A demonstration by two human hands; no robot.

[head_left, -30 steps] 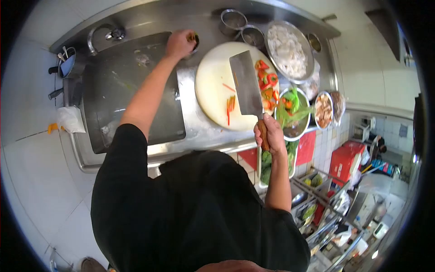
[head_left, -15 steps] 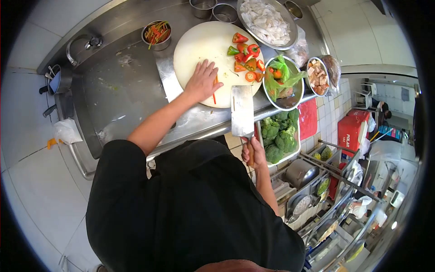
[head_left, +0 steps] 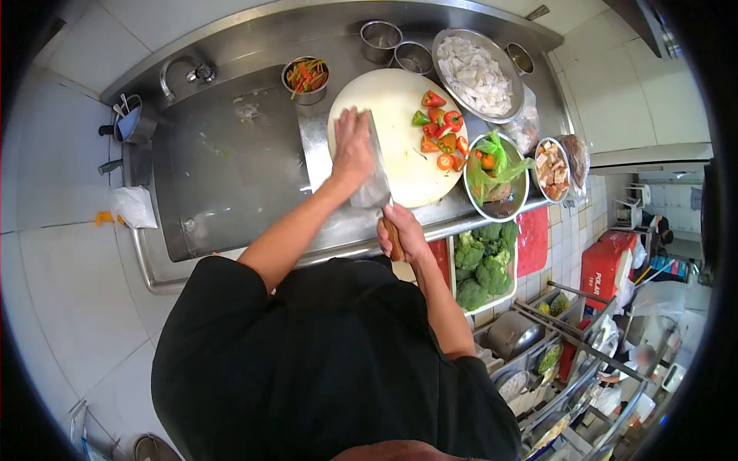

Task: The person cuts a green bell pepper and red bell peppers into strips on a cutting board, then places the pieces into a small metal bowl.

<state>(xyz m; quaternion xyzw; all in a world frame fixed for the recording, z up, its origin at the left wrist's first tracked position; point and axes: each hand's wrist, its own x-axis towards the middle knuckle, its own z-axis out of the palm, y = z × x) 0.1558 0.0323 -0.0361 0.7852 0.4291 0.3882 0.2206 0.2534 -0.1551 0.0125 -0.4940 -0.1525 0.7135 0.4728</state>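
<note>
My right hand (head_left: 402, 230) grips the wooden handle of a cleaver (head_left: 374, 173) whose broad blade lies tilted over the near left part of the round white cutting board (head_left: 400, 96). My left hand (head_left: 352, 147) rests flat on the board, pressed against the left side of the blade. Cut red, orange and green pepper pieces (head_left: 440, 134) lie on the board's right side. A small steel cup of pepper strips (head_left: 306, 77) stands to the left of the board.
A steel sink (head_left: 223, 169) with a tap (head_left: 188, 73) lies left. Right of the board stand a bowl of white slices (head_left: 477, 73), a bowl with greens (head_left: 496, 173) and a bowl of diced food (head_left: 550, 175). Broccoli (head_left: 483, 257) fills a tray below the counter.
The cleaver has swung from the counter's front edge up onto the board. My left hand has shifted to lie against the blade.
</note>
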